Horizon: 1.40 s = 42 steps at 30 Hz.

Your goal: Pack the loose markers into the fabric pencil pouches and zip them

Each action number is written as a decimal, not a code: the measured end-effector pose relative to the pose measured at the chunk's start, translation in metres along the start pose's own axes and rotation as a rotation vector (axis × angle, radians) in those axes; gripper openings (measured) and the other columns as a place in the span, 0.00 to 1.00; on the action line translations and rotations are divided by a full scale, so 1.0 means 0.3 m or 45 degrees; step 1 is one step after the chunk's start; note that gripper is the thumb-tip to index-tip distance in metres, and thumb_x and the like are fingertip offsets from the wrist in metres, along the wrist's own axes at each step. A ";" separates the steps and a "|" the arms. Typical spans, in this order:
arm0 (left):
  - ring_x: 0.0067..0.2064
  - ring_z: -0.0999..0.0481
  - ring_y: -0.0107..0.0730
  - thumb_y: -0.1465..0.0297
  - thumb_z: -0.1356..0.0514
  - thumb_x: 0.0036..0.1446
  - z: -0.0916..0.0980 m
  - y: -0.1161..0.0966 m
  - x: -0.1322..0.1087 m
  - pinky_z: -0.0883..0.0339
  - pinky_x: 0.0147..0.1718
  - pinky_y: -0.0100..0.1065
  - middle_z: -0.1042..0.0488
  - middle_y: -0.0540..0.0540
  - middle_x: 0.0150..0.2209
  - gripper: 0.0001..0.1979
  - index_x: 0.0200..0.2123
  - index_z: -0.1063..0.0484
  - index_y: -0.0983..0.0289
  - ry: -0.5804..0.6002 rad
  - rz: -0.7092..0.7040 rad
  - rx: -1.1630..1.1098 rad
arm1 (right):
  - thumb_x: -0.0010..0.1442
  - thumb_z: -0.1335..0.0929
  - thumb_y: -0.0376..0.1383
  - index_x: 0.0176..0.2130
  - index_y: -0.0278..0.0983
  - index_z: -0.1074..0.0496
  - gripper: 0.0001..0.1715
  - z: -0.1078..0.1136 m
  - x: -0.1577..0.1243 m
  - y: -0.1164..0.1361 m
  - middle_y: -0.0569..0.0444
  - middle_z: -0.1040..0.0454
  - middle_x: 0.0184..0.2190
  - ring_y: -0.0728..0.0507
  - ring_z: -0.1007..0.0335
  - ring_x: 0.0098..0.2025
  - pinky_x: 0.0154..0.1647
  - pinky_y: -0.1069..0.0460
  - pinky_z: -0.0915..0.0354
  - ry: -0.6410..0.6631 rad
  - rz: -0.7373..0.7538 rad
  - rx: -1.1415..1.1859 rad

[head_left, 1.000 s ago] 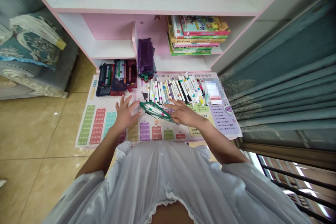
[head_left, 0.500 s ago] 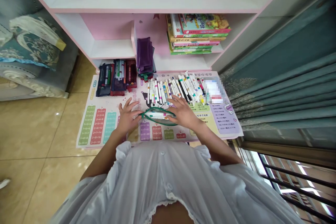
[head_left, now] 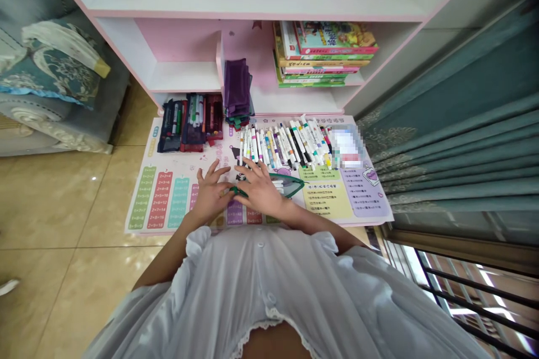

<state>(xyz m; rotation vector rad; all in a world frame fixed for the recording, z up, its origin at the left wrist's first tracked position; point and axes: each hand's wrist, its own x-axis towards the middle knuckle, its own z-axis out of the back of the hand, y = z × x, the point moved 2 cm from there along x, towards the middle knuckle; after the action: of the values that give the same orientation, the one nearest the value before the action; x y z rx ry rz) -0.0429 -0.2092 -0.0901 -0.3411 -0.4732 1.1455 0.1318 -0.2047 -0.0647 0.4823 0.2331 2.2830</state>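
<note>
A green-edged mesh pouch (head_left: 291,185) lies in front of me with a few white markers (head_left: 278,184) inside, partly hidden under my right hand. My left hand (head_left: 211,193) pinches the pouch's left end between thumb and forefinger, its other fingers raised. Right beside it, my right hand (head_left: 261,189) lies across the pouch, thumb and fingers at the green trim near the same end. What exactly the right fingertips grip is hard to make out. Just beyond the hands, a row of loose markers (head_left: 286,143) spreads over the printed desk mat (head_left: 328,202).
Filled mesh pouches (head_left: 191,123) lie at the back left. Folded purple pouches (head_left: 236,87) are stacked by the shelf divider. Books (head_left: 324,56) fill the shelf at right, above a blurred clear case (head_left: 347,146). A curtain (head_left: 455,140) hangs on the right.
My right hand has moved left along the pouch to its left end, next to my left hand. The pouch's right end now shows. The view has shifted slightly.
</note>
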 end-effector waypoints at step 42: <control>0.68 0.47 0.54 0.60 0.39 0.59 -0.001 0.007 -0.004 0.64 0.63 0.65 0.29 0.55 0.57 0.09 0.33 0.19 0.52 0.011 -0.100 0.035 | 0.62 0.36 0.32 0.32 0.35 0.25 0.11 -0.005 -0.023 -0.047 0.44 0.31 0.57 0.32 0.48 0.68 0.64 0.31 0.49 0.097 -0.273 0.211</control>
<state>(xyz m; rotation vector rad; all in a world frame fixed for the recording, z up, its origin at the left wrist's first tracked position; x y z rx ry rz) -0.0448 -0.2095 -0.0917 -0.3007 -0.4591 1.0733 0.1448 -0.2001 -0.0724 0.4331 0.4920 2.0835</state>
